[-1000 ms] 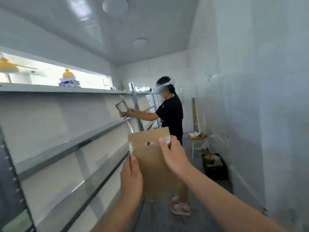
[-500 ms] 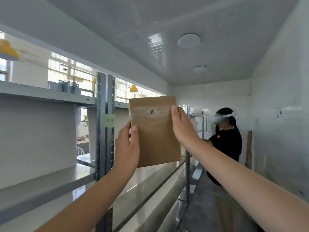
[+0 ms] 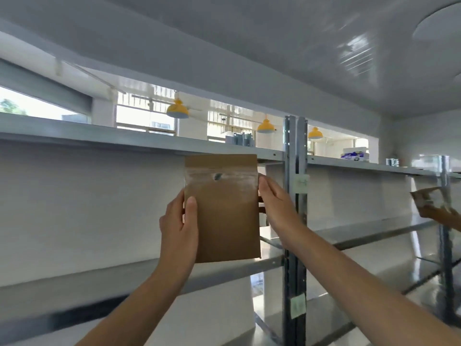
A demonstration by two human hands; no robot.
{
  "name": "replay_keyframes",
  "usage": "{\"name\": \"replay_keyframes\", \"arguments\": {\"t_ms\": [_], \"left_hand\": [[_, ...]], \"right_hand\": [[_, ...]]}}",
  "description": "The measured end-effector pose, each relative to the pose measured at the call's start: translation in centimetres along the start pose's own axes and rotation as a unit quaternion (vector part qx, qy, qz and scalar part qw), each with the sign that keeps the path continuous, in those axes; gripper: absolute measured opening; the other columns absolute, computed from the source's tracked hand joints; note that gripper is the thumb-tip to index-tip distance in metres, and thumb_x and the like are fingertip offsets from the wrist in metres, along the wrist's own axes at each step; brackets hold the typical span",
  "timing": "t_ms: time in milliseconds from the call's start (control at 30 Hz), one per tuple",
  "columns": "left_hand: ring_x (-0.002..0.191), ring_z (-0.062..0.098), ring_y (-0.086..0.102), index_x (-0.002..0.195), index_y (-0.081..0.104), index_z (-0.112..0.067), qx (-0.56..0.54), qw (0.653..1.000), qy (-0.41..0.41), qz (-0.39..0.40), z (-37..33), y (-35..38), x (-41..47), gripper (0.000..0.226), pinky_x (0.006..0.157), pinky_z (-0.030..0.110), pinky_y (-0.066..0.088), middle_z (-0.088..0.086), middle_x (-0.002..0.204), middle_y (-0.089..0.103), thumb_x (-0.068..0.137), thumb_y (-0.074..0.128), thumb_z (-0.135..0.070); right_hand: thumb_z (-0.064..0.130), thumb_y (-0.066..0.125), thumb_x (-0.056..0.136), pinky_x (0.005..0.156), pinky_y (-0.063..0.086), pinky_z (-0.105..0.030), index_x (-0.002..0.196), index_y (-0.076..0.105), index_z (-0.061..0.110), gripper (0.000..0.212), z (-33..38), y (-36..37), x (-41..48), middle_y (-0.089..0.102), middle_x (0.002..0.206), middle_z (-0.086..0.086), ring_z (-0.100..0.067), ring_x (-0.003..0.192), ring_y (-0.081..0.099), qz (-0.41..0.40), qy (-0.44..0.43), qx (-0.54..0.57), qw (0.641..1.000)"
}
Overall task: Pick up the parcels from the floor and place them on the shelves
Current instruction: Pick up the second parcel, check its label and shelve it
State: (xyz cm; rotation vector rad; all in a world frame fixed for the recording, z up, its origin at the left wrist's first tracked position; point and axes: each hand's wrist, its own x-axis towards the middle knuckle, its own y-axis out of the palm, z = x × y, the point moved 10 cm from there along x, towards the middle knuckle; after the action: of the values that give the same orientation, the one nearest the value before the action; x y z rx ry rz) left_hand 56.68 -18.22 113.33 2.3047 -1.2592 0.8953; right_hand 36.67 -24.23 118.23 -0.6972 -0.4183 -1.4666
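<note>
A flat brown paper parcel (image 3: 224, 211) with a clear taped strip and a small hole near its top is held upright in front of the grey metal shelves. My left hand (image 3: 179, 226) grips its lower left edge, thumb on the front. Its upper right edge is pinched by my right hand (image 3: 274, 203). The parcel's top edge is level with the upper shelf board (image 3: 119, 138); its bottom edge hangs just above the middle shelf board (image 3: 104, 283). Nothing stands on the stretch of shelf behind it.
A grey upright post (image 3: 295, 221) with pale labels divides the shelf bays right of the parcel. At the far right edge another person's hand holds a second brown parcel (image 3: 434, 203) against the shelves. Small boxes (image 3: 354, 154) sit on the top shelf. Yellow lamps (image 3: 177, 109) hang beyond.
My view has swung left to face the shelves squarely. The parcel has risen from chest height up to the level of the upper shelf, still held in both hands.
</note>
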Motion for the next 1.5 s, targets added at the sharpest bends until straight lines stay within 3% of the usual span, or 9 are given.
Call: {"name": "replay_keyframes", "arguments": {"t_ms": [200, 367, 500, 667, 867, 1033, 1200, 1367, 1500], "left_hand": [[0.130, 0.022, 0.050, 0.142, 0.040, -0.048, 0.052, 0.995, -0.033, -0.077, 0.9, -8.8, -0.5, 0.071, 0.105, 0.056, 0.048, -0.011, 0.141, 0.050, 0.080, 0.049, -0.082], [0.124, 0.022, 0.055, 0.146, 0.038, -0.034, 0.115, 0.986, -0.075, -0.099, -0.5, -12.5, -0.9, 0.101, 0.100, 0.052, 0.053, -0.004, 0.141, 0.052, 0.061, 0.075, -0.076], [0.109, 0.017, 0.063, 0.139, 0.048, -0.026, 0.088, 0.986, -0.080, -0.117, -0.7, -14.2, -1.2, 0.088, 0.092, 0.042, 0.058, -0.005, 0.128, 0.062, 0.062, 0.074, -0.060], [0.103, 0.015, 0.064, 0.132, 0.051, -0.027, 0.061, 0.983, -0.088, -0.152, 0.1, -16.3, -2.3, 0.082, 0.088, 0.039, 0.058, -0.008, 0.120, 0.064, 0.061, 0.069, -0.063], [0.105, 0.008, 0.064, 0.137, 0.052, -0.027, 0.054, 0.971, -0.023, -0.233, -0.7, -23.4, -2.3, 0.048, 0.075, 0.021, 0.047, -0.010, 0.129, 0.062, 0.092, 0.064, -0.039], [0.105, 0.006, 0.065, 0.125, 0.053, -0.028, 0.051, 0.962, 0.035, -0.266, -2.1, -27.0, -2.3, 0.031, 0.075, 0.018, 0.048, -0.015, 0.124, 0.061, 0.095, 0.064, -0.028], [0.101, 0.002, 0.068, 0.106, 0.067, -0.030, 0.103, 0.954, 0.058, -0.274, -2.4, -29.0, -1.7, 0.015, 0.088, 0.024, 0.055, -0.015, 0.107, 0.072, 0.101, 0.058, -0.019], [0.085, -0.008, 0.069, 0.101, 0.073, -0.028, 0.040, 0.959, 0.043, -0.276, -2.0, -28.5, -1.1, 0.018, 0.069, 0.006, 0.053, -0.016, 0.094, 0.076, 0.101, 0.058, -0.018], [0.081, -0.010, 0.066, 0.104, 0.070, -0.023, 0.018, 0.961, 0.042, -0.273, -1.8, -28.1, -0.9, 0.019, 0.063, 0.004, 0.051, -0.012, 0.097, 0.072, 0.103, 0.052, -0.029]], "right_hand": [[0.042, 0.038, 0.103, 0.101, 0.049, -0.034, 0.139, 0.053, 0.023, 0.043, 0.8, 9.1, -0.1, 0.061, 0.133, 0.004, -0.019, 0.121, 0.058, 0.173, 0.029, 0.082, 0.981], [0.074, 0.042, 0.079, 0.116, 0.036, -0.047, 0.141, 0.047, 0.041, 0.071, 1.7, 13.8, 0.2, 0.045, 0.150, 0.006, -0.018, 0.136, 0.044, 0.244, 0.009, 0.090, 0.965], [0.077, 0.045, 0.073, 0.096, 0.043, -0.021, 0.136, 0.050, 0.036, 0.076, 2.4, 16.4, -0.6, 0.059, 0.134, 0.013, -0.002, 0.120, 0.054, 0.294, 0.035, 0.157, 0.942], [0.077, 0.057, 0.062, 0.076, 0.051, -0.025, 0.129, 0.050, 0.033, 0.081, 2.9, 18.9, -2.6, 0.065, 0.122, 0.007, -0.011, 0.109, 0.062, 0.291, 0.081, 0.218, 0.928], [0.043, 0.065, 0.089, 0.088, 0.057, -0.038, 0.113, 0.072, 0.035, 0.026, 5.0, 20.3, -2.6, 0.075, 0.108, 0.009, -0.015, 0.107, 0.067, 0.209, 0.028, 0.257, 0.943], [0.034, 0.067, 0.089, 0.100, 0.053, -0.046, 0.123, 0.070, 0.032, 0.034, 5.5, 24.3, -4.6, 0.075, 0.115, 0.009, -0.017, 0.113, 0.067, 0.244, 0.049, 0.307, 0.919], [0.028, 0.071, 0.087, 0.091, 0.058, -0.040, 0.121, 0.073, 0.029, 0.034, 6.0, 26.0, -5.0, 0.077, 0.113, 0.010, -0.012, 0.105, 0.072, 0.239, 0.057, 0.339, 0.908], [0.035, 0.069, 0.085, 0.096, 0.056, -0.046, 0.126, 0.070, 0.027, 0.041, 5.8, 27.2, -5.4, 0.075, 0.117, 0.009, -0.016, 0.115, 0.067, 0.231, 0.077, 0.375, 0.894], [0.037, 0.061, 0.089, 0.077, 0.057, -0.036, 0.124, 0.071, 0.024, 0.038, 6.2, 27.1, -4.9, 0.076, 0.115, 0.004, -0.020, 0.109, 0.069, 0.238, 0.074, 0.388, 0.887]]}}
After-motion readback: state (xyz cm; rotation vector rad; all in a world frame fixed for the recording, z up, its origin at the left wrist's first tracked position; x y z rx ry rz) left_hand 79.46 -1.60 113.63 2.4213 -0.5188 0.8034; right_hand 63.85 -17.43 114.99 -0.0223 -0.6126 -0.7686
